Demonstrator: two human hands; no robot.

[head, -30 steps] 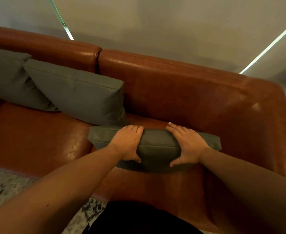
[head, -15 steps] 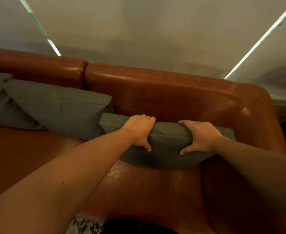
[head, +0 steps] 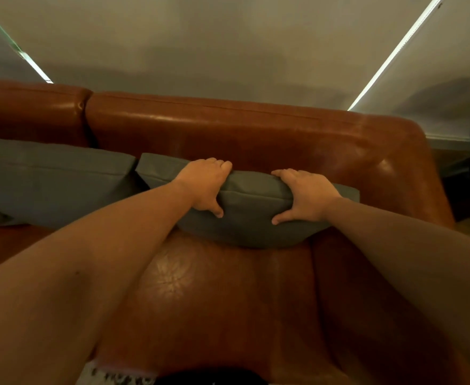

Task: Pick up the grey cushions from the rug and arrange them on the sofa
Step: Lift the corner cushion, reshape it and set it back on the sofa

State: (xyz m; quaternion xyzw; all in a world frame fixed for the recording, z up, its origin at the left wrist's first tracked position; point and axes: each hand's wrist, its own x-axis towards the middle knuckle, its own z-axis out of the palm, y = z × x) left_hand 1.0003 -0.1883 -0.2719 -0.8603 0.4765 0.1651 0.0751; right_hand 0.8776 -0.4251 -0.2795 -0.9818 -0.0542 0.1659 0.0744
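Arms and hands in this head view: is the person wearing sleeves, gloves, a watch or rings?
Both forearms are bare as far as the frame shows, so no sleeves appear. The left hand and right hand have no gloves, and no watch, bracelet or ring shows. One small dark spot marks the left forearm.

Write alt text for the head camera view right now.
Both hands, left hand and right hand, grip a grey cushion against the backrest of a brown leather sofa. Another grey cushion leans beside it on the left.

Second grey cushion cut off at left frame edge; patterned rug barely visible at bottom edge; fingertips hidden behind held cushion.
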